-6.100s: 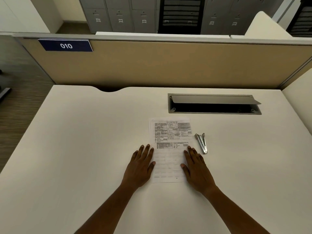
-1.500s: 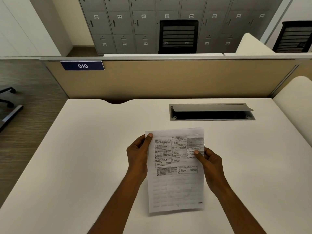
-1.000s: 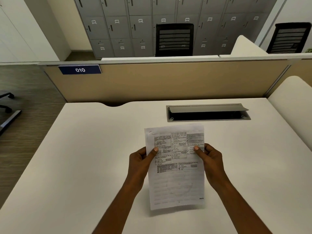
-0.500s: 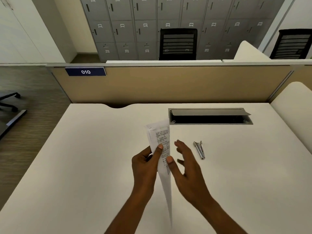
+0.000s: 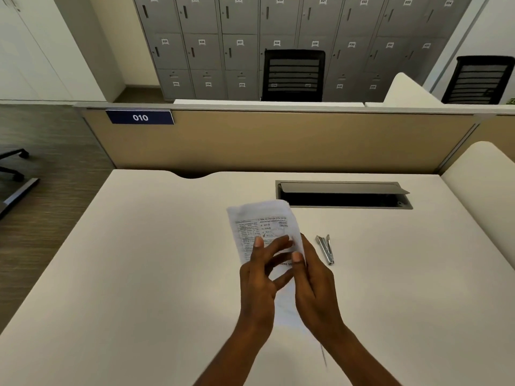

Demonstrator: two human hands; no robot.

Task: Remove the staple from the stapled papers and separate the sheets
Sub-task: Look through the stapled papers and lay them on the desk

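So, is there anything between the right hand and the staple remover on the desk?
Nothing visible does. The staple remover lies on the white desk just right of the right hand, with only bare tabletop between them. That hand, though, is busy: its thumb pinches the stapled papers.

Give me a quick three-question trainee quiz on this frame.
1. True or false: the staple remover is held in the right hand.
2. How are the stapled papers right now? A) lying flat, untouched B) lifted, pinched by the right hand C) torn in two
3. Fill in: the blue sign on the partition reads ___.
Key: 1 false, it lies on the desk beside the hands. 2 B. 3 010.
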